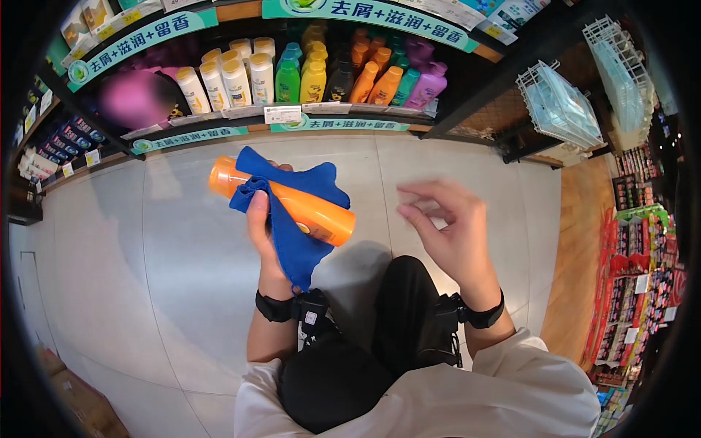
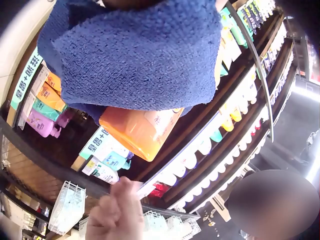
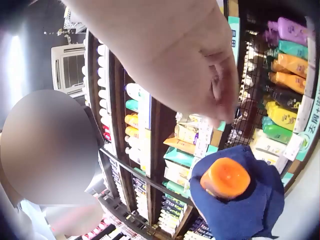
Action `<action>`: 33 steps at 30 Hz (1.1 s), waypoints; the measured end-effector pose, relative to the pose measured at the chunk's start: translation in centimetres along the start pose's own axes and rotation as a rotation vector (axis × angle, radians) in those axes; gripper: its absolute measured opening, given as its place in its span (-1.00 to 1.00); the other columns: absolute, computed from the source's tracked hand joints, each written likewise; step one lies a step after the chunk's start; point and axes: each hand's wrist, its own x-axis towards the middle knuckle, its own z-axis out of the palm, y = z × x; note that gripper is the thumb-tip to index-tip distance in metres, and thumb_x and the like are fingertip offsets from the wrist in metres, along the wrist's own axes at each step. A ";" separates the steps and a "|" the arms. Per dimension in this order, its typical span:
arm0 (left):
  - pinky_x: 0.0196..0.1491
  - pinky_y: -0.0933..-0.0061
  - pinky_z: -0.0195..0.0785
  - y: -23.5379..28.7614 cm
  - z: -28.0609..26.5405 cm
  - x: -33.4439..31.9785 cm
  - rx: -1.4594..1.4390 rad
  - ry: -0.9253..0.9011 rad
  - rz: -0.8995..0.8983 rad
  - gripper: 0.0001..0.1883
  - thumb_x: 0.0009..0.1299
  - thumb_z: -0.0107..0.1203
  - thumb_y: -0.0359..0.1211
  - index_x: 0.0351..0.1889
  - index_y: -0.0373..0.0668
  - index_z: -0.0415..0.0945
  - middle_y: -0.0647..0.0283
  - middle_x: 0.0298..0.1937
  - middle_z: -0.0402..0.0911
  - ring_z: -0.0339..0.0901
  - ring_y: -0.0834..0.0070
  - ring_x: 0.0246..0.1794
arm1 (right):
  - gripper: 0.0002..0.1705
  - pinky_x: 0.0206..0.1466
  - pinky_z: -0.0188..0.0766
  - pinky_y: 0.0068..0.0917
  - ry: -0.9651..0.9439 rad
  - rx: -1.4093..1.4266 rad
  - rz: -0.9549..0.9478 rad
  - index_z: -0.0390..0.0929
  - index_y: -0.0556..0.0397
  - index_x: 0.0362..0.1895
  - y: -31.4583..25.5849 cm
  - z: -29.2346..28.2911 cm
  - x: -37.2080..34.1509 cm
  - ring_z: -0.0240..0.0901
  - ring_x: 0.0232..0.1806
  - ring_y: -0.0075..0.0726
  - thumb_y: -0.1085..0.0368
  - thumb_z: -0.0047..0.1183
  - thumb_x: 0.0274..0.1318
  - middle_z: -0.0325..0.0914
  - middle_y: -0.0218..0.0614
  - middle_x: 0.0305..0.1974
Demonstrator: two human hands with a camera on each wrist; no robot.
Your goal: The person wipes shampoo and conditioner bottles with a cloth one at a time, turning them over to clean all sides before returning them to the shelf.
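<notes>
Orange bottle (image 1: 321, 216): gripped in your left hand (image 1: 264, 237) through a blue cloth (image 1: 299, 252).
Your right hand (image 1: 454, 230): released, fingers loosely bent, right of the bottle.
Beneath the bottle: pale tiled floor (image 1: 197, 255).
Beyond it: shelf (image 1: 339, 125) of coloured bottles (image 1: 314, 77).
Far right of it: wire baskets (image 1: 561, 109), wood-toned flooring (image 1: 580, 241).
Covered: bottle's middle, by cloth; most left fingers.
Blurred: right fingertips.

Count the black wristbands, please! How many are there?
2. One black wristband is below the left hand, which holds the orange bottle with the blue cloth. The other wristband is below the right hand. I can't see any more.
</notes>
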 end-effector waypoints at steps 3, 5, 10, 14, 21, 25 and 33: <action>0.07 0.11 0.31 0.0 -0.2 -0.2 -0.037 -0.030 -0.143 -0.46 0.32 -0.05 0.03 0.14 -0.06 0.21 0.11 0.01 0.44 0.44 0.22 0.02 | -0.90 -0.45 0.46 -0.51 -0.465 0.082 0.236 0.59 0.12 -0.39 -4.1 -1.9 -1.0 0.54 -0.45 -0.35 0.45 0.21 -0.07 0.58 -0.24 -0.37; 0.06 0.11 0.32 -0.5 -0.6 -0.2 -0.089 -0.034 -0.165 -0.43 0.32 -0.06 0.06 0.14 -0.09 0.21 0.04 0.02 0.47 0.46 0.20 -0.01 | -0.93 -0.54 0.34 -0.53 -0.463 0.225 -0.171 0.61 0.05 -0.37 -5.8 0.1 -1.2 0.49 -0.42 -0.54 0.37 0.18 0.00 0.57 -0.29 -0.27; 0.04 0.13 0.32 -1.9 -2.3 0.3 -0.007 0.072 0.005 -0.49 0.35 -0.13 0.01 0.13 -0.09 0.21 0.23 0.01 0.38 0.41 0.20 0.05 | -0.81 -0.56 0.25 -0.54 -0.946 0.694 -0.277 0.44 0.11 -0.59 -11.5 1.8 -0.3 0.37 -0.58 -0.39 0.29 0.11 -0.07 0.38 -0.37 -0.59; 0.02 0.23 0.34 -1.8 -0.6 0.0 -0.054 0.038 0.001 -0.53 0.30 -0.03 -0.03 0.06 -0.05 0.20 0.30 -0.06 0.35 0.41 0.31 -0.03 | -0.74 -0.47 0.27 -0.49 -0.895 0.570 -0.345 0.39 0.11 -0.44 -10.1 -0.1 -1.5 0.37 -0.49 -0.34 0.19 0.12 -0.06 0.38 -0.35 -0.51; 0.02 0.28 0.34 -1.7 -0.6 0.1 0.012 0.042 0.045 -0.51 0.28 -0.01 -0.04 0.05 -0.06 0.19 0.30 -0.10 0.34 0.38 0.40 -0.06 | -0.50 -0.31 0.31 -0.40 -0.957 0.451 -0.715 0.32 0.11 -0.18 -9.9 0.3 -1.1 0.38 -0.33 -0.25 0.01 0.14 -0.04 0.37 -0.30 -0.37; 0.04 0.27 0.32 -1.8 -0.4 -0.1 0.042 0.041 0.024 -0.50 0.27 0.02 -0.06 0.06 -0.07 0.19 0.28 -0.10 0.33 0.37 0.40 -0.05 | -0.35 -0.22 0.33 -0.36 -0.950 0.378 -0.933 0.27 0.10 -0.03 -9.9 0.4 -0.9 0.38 -0.24 -0.20 -0.10 0.15 -0.03 0.37 -0.28 -0.29; 0.17 0.30 0.17 -1.0 -2.1 -0.5 -0.073 -0.010 0.030 -0.55 0.33 -0.04 -0.09 0.10 -0.09 0.26 0.29 -0.03 0.37 0.34 0.41 0.04 | -0.88 -0.63 0.27 -0.48 -0.265 0.020 -0.757 0.48 -0.07 -0.54 -3.1 3.6 1.3 0.35 -0.64 -0.35 0.27 0.16 -0.13 0.31 -0.45 -0.63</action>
